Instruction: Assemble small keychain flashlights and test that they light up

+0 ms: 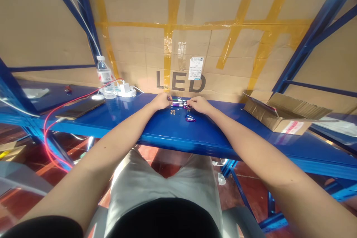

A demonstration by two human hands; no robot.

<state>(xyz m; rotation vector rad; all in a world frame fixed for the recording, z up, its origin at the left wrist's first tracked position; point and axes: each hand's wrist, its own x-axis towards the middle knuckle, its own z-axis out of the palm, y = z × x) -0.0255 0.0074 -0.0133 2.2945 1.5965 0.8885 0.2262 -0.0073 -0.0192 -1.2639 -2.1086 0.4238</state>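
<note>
Here, left hand and right hand flank slim, glossy rods; grips unclear.

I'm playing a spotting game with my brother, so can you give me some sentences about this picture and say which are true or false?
1. The left hand and the right hand are both at the small shiny coloured things. True.
2. The tabletop is yellow. False: it is blue.
3. The big letters on the tall cardboard spell LED. True.
4. The plastic bottle is lying on its side. False: it stands upright.
5. The small open box is to the right of both hands. True.
6. The little gold-coloured pieces are inside that box. False: they lie on the tabletop.
</note>
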